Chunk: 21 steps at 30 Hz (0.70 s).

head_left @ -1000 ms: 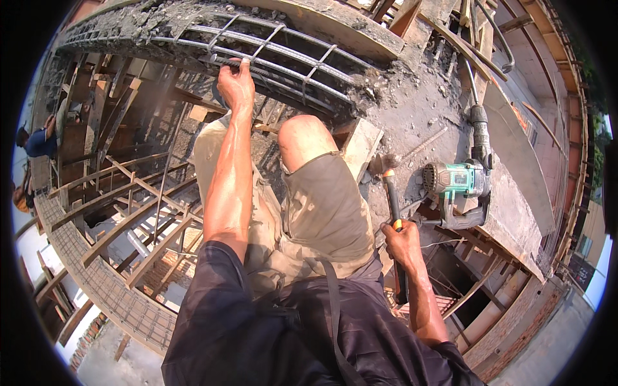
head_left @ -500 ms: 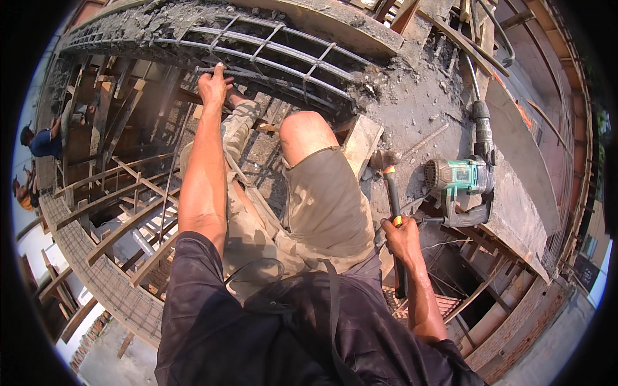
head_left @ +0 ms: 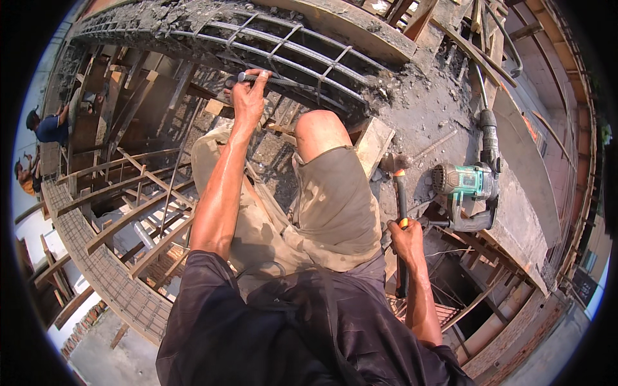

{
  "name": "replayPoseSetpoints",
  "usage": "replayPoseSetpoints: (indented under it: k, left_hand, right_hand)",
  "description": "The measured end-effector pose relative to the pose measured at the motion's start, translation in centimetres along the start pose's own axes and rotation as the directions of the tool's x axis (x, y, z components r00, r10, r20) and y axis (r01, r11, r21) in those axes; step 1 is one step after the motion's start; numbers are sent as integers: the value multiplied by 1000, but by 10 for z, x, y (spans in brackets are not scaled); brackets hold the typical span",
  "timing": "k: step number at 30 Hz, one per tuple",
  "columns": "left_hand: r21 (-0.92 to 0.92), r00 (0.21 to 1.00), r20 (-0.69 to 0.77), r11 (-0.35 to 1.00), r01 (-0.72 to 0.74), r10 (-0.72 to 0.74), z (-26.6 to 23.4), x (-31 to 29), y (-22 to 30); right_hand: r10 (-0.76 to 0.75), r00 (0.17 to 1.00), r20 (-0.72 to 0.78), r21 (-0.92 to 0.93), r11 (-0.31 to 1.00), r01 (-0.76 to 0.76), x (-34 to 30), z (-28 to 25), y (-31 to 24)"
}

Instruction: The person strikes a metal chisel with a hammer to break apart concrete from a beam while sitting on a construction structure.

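At far left of the frame, a co-worker in blue (head_left: 51,130) and a second person (head_left: 27,178) appear beyond timber beams (head_left: 161,246); a strip of steel mesh (head_left: 109,264) curves through the lower left. In the upper middle, the left hand (head_left: 247,98) is closed around a metal rod (head_left: 283,82) just below a steel cage (head_left: 280,45); whether the rod is loose cannot be told. Bars lie bare across the cage's middle, while broken concrete covers its left end, so the steel looks only partly exposed. A plank (head_left: 367,23) hems in its upper side. A wood block (head_left: 373,145) sits beside the worker's knee (head_left: 324,136). Right of center, the right hand (head_left: 407,239) grips a hammer (head_left: 402,193) by the handle, its head well apart from the rod. Farther right, a green power drill (head_left: 463,183) lies near the rubble-strewn slab (head_left: 421,90), seemingly crowding that side.
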<state>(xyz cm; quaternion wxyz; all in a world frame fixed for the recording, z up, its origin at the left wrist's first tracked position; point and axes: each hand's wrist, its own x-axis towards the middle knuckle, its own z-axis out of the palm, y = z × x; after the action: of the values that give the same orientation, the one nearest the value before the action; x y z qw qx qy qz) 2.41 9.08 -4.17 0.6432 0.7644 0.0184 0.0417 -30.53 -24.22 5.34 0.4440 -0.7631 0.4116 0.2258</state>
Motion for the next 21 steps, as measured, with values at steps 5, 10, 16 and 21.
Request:
replayPoseSetpoints:
  k: [5, 10, 16, 21]
  left_hand:
    - [-476, 921, -385, 844, -249, 55, 7, 27, 18]
    - [-472, 563, -790, 828, -302, -245, -12, 74, 71]
    - [-578, 755, -647, 713, -398, -103, 27, 48, 23]
    - [-702, 893, -434, 666, -253, -118, 13, 50, 21]
  right_hand:
    - [77, 996, 34, 30, 997, -78, -2, 8, -12]
    - [103, 995, 11, -5, 995, -103, 3, 6, -3]
    - [74, 997, 12, -65, 995, -73, 8, 10, -3]
    - [109, 994, 9, -45, 993, -108, 7, 11, -14]
